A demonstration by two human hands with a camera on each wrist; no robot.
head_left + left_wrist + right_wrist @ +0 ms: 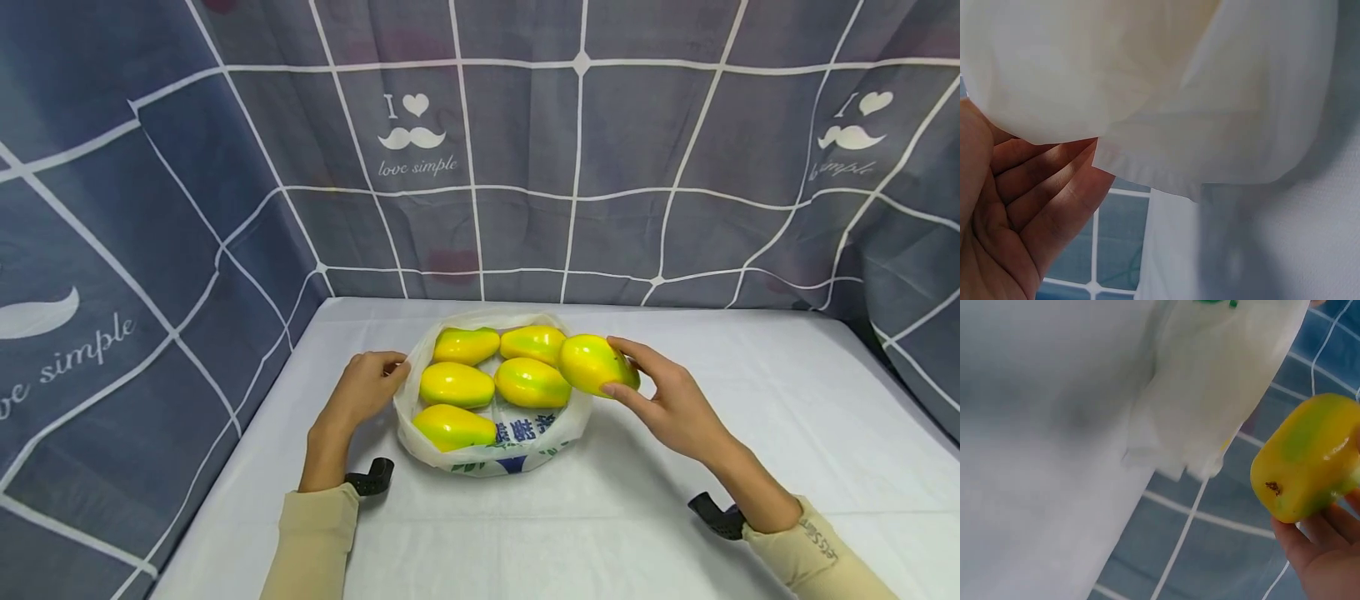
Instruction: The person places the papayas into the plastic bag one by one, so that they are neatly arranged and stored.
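My right hand [671, 402] grips a glossy yellow-green papaya [594, 364] between thumb and fingers. It is at the right rim of a white plastic bag [487, 462], overlapping that rim in the head view. In the right wrist view, the held papaya [1310, 456] shows a brown stem mark on its end. Several more papayas [457, 385] lie inside the open, rolled-down bag. At the bag's left rim, my left hand [363, 387] pinches the plastic; the left wrist view shows the bag's edge [1141, 156] between thumb and curled fingers.
The bag stands on a white-covered table [480, 533]. Behind and to the left hangs a grey-blue checked cloth [525, 150] with white print. Black wrist mounts sit on both forearms, near the beige sleeves [311, 533].
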